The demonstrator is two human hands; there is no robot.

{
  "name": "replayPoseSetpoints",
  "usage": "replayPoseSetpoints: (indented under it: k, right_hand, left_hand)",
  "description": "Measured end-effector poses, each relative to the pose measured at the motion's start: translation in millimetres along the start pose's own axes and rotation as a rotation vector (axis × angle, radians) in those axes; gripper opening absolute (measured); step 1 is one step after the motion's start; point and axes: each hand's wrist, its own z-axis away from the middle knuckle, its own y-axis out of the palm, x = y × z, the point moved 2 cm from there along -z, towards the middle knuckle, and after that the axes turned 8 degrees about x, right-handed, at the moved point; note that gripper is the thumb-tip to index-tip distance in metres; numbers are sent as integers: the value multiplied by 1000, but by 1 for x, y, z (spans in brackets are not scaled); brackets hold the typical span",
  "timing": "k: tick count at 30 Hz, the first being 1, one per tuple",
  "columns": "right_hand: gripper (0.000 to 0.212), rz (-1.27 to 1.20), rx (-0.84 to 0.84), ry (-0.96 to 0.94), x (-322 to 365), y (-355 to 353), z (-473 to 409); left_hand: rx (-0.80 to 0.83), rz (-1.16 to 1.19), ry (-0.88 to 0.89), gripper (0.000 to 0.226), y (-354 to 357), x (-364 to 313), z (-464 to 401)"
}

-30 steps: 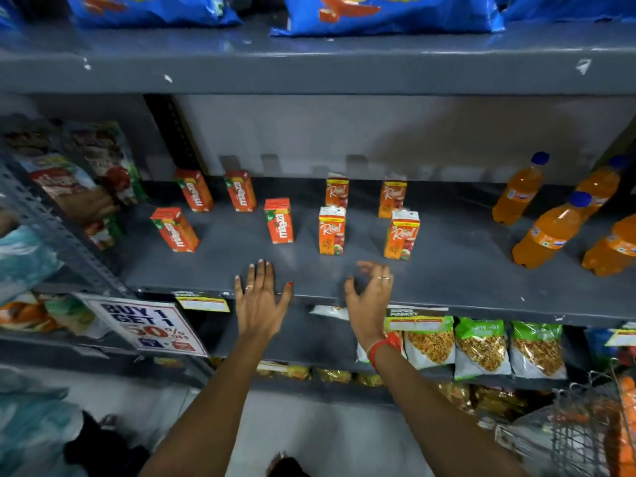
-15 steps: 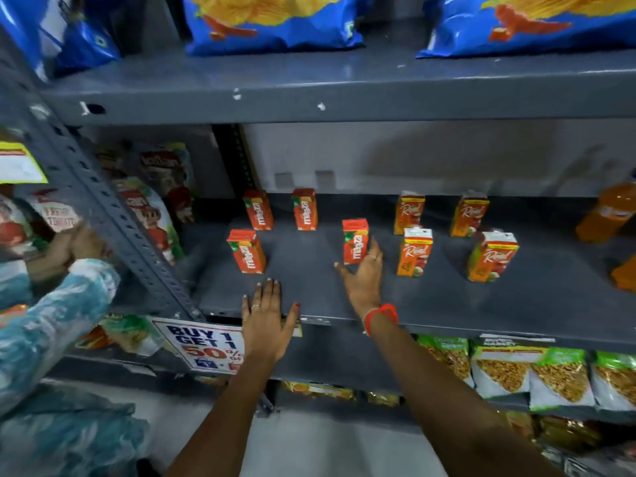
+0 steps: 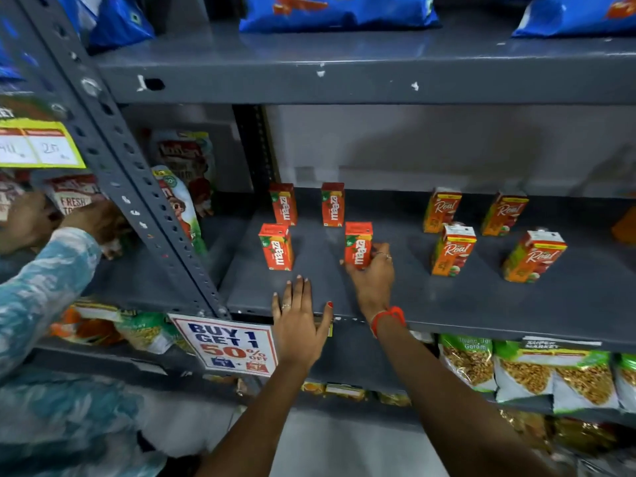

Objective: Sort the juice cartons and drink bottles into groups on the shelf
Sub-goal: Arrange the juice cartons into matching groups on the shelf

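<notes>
At the bottom of the frame both bare forearms reach up toward the grey shelf [image 3: 447, 304]. The left hand [image 3: 297, 325] lies flat, fingers together and thumb spread, over the shelf's front lip at lower centre, holding nothing; it covers the right edge of a "BUY 1 GET 1 50% OFF" sign [image 3: 229, 344]. The right hand [image 3: 373, 277], with an orange band at the wrist, is closed around the lower part of a red Maaza carton [image 3: 358, 241] at centre frame; the carton's base is hidden behind the fingers, so I cannot tell whether it rests on the shelf or is lifted.

Just left of it stands a second Maaza carton [image 3: 277, 247], and farther back two more [image 3: 284, 204] [image 3: 332, 204], upright and apart. To the right, well apart from these, four orange Real cartons form a loose square: two nearer [image 3: 453, 251] [image 3: 535, 256], two behind [image 3: 442, 210] [image 3: 504, 214]. At the far right edge an orange shape [image 3: 624, 225], cut off by the frame, may be a drink bottle; too little shows to say.

At left, another person's patterned sleeve [image 3: 44, 287] reaches past the slotted upright [image 3: 137, 187]; their hands are blurred among snack packets. Blue bags [image 3: 337, 10] on the upper shelf are cropped by the top edge.
</notes>
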Motion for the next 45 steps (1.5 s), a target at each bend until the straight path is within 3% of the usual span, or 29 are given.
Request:
replayPoseSetpoints:
  k: [4, 7, 9, 13, 15, 20, 33, 35, 38, 43, 45]
  right_hand:
    - [49, -5, 68, -13, 12, 20, 9]
    - [52, -18, 109, -8, 16, 26, 8]
    - [50, -38, 143, 3, 15, 24, 8]
    - [50, -107, 207, 0, 9, 17, 14]
    - [52, -111, 228, -10, 7, 16, 15]
    - [54, -112, 227, -11, 7, 15, 17]
    - [50, -121, 235, -28, 13, 13, 18]
    - [51, -114, 242, -29, 14, 14, 18]
    - [55, -116, 196, -14, 7, 11, 22]
    - [44, -234, -138, -21, -20, -37, 48]
    - [43, -315, -291, 5, -29, -61, 46]
  left_hand:
    - [4, 35, 5, 68, -3, -2, 1]
    - [-46, 214, -39, 78, -20, -10, -4]
    - [-62, 443, -40, 77, -32, -19, -19]
    - [162, 1198, -132, 47, -47, -44, -50]
    - [251, 1381, -175, 44, -50, -51, -53]
    - [443, 1346, -292, 60, -45, -49, -55]
    - [396, 1345, -281, 58, -40, -42, -60]
    - [338, 1413, -250, 54, -40, -45, -60]
    - [120, 1547, -248, 46, -35, -47, -55]
    - [-325, 1229, -215, 47, -21, -58, -22]
    - [-399, 1184, -166, 49, -17, -77, -15]
